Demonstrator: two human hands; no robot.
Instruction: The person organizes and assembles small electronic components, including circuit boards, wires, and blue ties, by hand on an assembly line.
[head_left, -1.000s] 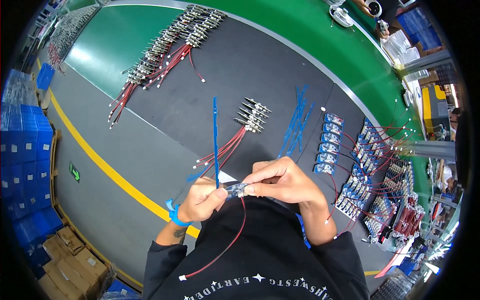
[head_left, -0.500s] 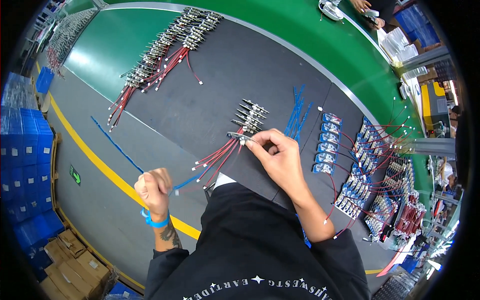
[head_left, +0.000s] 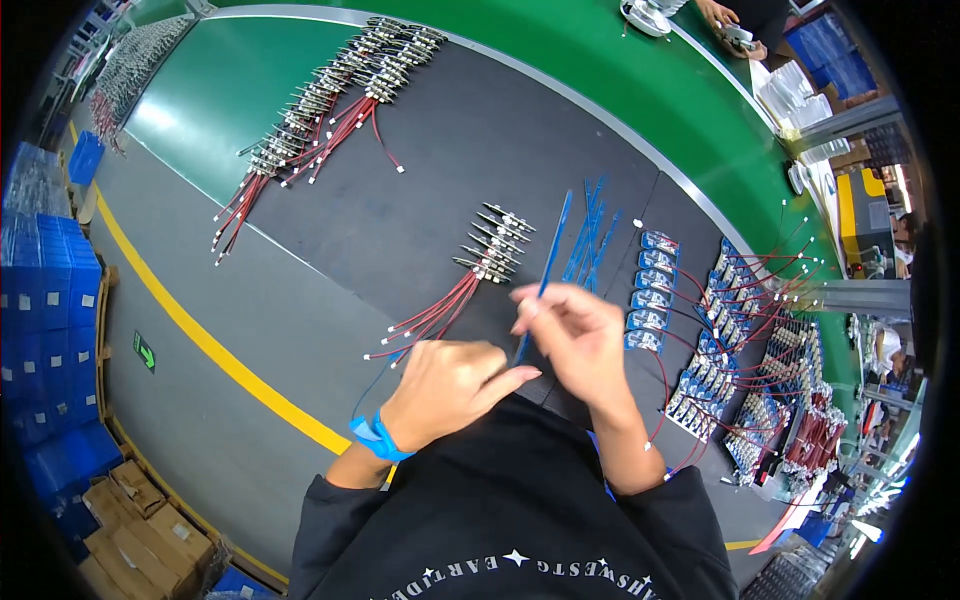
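Observation:
A long thin blue strip (head_left: 558,235) stands slanted between my two hands. My right hand (head_left: 585,345) is closed in a pinch around its middle. Closed below it, my left hand (head_left: 450,385) has its thumb at the strip's lower end; its fingers are partly hidden. Just beyond my hands, a short row of circuit boards (head_left: 497,245) stands on edge on the dark mat, with red wires (head_left: 435,315) trailing toward my left hand. A blue wristband (head_left: 375,436) with a thin cord circles my left wrist.
Several loose blue strips (head_left: 590,235) lie on the dark mat (head_left: 470,130). Blue circuit boards (head_left: 655,285) sit in a column at right, beside more wired boards (head_left: 735,290). A longer wired row (head_left: 345,85) stands at the far left. Another person's hand (head_left: 718,14) shows at the top right.
My left hand has swung right with the blue strip, bringing it to my right hand. My right hand has let go of a circuit board, now in the short row, and grips the strip.

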